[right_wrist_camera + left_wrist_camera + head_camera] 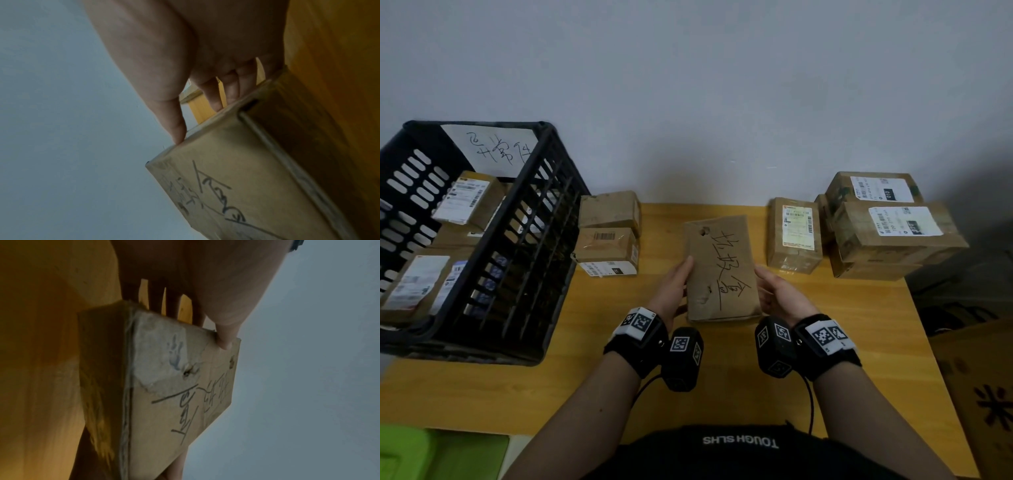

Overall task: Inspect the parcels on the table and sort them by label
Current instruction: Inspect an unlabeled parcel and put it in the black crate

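A flat brown parcel (726,253) with black handwritten characters and two torn holes is held over the middle of the wooden table (585,387). My left hand (673,289) grips its left edge, thumb (225,341) on the written face and fingers underneath. My right hand (779,293) holds the right edge, thumb tip (179,134) on the top edge and fingers (232,91) down the side. The left wrist view shows a torn white patch on the parcel (174,410). The right wrist view shows the parcel's (236,178) written face and a taped side.
A black slotted crate (541,219) at left bears a handwritten paper sign and holds several labelled parcels. Two stacked boxes (607,236) sit beside it. One labelled box (794,236) and a stack of labelled boxes (890,228) stand at the right. A printed carton (986,394) sits off the table's right edge.
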